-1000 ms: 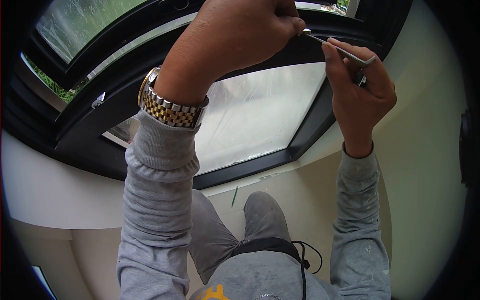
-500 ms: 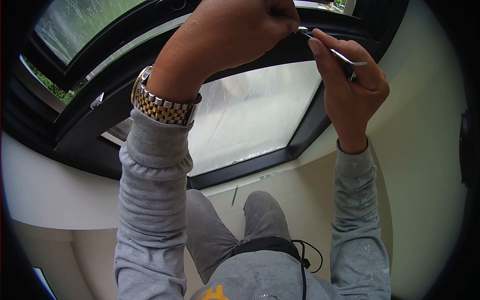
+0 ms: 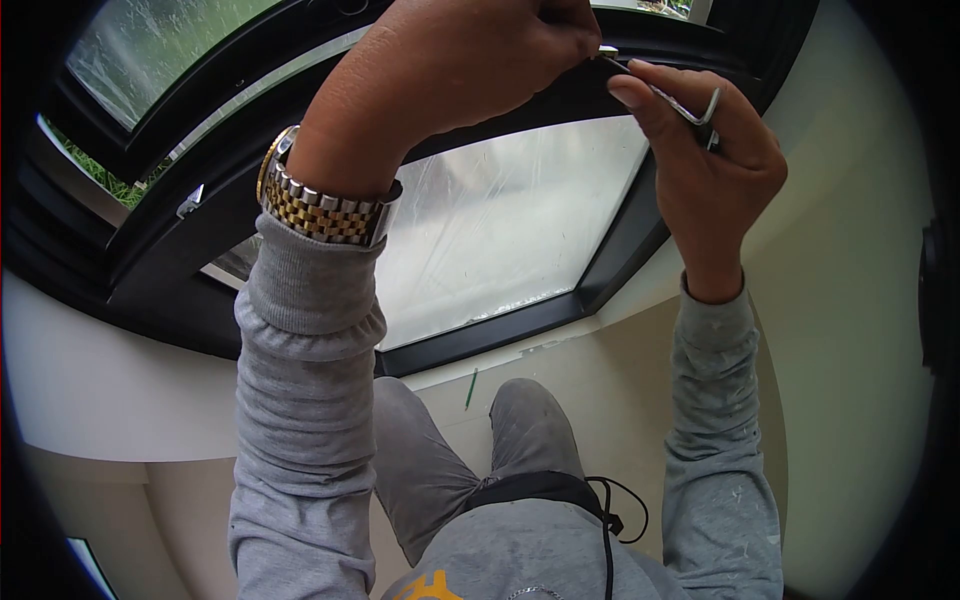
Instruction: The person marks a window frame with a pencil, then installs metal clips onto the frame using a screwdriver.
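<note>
My right hand (image 3: 712, 185) pinches a silver L-shaped hex key (image 3: 686, 111) between thumb and fingers. Its long arm points up and left toward a small shiny metal piece (image 3: 607, 51) at the dark window frame. The key's short bent end sticks upward beside my index finger. My left hand (image 3: 465, 70), closed, has its fingertips against that metal piece; what lies inside the fingers is hidden. A gold and silver watch (image 3: 325, 215) sits on my left wrist.
A black-framed window (image 3: 480, 345) with smeared glass (image 3: 500, 230) is in front of me. A metal catch (image 3: 190, 202) is on the frame at left. A green pencil-like stick (image 3: 471, 389) lies below, near my knees. Pale walls (image 3: 850, 300) stand at the right.
The hex key has rotated in my right hand: its short end, earlier pointing right, now points up. My right hand has shifted slightly right. My left hand stays nearly in place.
</note>
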`<action>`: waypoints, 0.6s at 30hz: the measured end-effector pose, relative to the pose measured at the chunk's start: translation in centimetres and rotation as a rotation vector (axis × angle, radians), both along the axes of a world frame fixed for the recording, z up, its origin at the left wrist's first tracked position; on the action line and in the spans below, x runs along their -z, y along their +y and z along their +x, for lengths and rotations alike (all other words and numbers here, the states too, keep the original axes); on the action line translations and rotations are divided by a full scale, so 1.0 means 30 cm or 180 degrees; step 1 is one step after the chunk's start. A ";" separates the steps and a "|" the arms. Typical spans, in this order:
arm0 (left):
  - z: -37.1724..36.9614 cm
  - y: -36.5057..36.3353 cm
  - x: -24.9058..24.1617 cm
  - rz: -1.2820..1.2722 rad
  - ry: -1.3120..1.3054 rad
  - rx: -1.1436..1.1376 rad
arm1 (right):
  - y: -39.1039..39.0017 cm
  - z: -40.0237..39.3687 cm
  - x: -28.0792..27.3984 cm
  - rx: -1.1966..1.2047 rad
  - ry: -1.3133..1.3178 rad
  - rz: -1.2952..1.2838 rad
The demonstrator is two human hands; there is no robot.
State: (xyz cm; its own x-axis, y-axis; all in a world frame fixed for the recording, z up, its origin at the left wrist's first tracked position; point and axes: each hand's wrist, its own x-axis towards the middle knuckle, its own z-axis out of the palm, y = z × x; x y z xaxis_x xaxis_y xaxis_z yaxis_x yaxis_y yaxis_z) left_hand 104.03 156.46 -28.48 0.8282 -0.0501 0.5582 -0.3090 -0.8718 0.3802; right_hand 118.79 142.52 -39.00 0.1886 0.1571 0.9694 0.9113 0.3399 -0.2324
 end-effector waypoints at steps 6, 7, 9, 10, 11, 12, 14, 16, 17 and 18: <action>0.001 -0.016 0.025 0.0416 -0.0282 -0.0221 | -0.027 0.012 -0.037 0.0137 -0.0063 -0.0156; 0.002 -0.017 0.026 0.0497 -0.0333 -0.0187 | -0.022 0.013 -0.040 0.0160 -0.0078 -0.0181; -0.004 -0.034 0.026 0.0267 -0.0256 -0.0323 | -0.011 0.022 -0.034 0.0203 -0.0101 -0.0226; -0.005 -0.039 0.027 0.0189 -0.0228 -0.0366 | -0.005 0.031 -0.025 0.0227 -0.0110 -0.0253; -0.005 -0.035 0.025 0.0246 -0.0200 -0.0343 | 0.002 0.040 -0.018 0.0249 -0.0124 -0.0277; -0.005 -0.029 0.020 0.0274 -0.0184 -0.0328 | 0.010 0.047 -0.013 0.0273 -0.0135 -0.0302; -0.007 -0.016 0.002 0.0138 -0.0011 -0.0244 | 0.024 0.060 -0.001 0.0322 -0.0156 -0.0348; 0.013 0.001 0.005 -0.0027 0.0151 -0.0166 | 0.000 0.046 -0.012 0.0375 -0.0173 -0.0396; 0.033 0.016 0.025 0.0142 0.0024 -0.0258 | -0.011 0.040 -0.018 0.0401 -0.0187 -0.0420; 0.029 0.014 0.024 0.0223 -0.0039 -0.0303 | -0.037 0.024 -0.029 0.0425 -0.0200 -0.0447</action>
State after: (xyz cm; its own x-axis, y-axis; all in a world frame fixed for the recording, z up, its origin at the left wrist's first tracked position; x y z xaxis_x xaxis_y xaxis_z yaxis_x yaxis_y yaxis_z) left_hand 104.91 156.88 -29.21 0.8242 -0.0106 0.5662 -0.2277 -0.9217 0.3142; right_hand 119.51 141.42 -38.13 0.1566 0.2692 0.9503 0.9603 0.1834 -0.2102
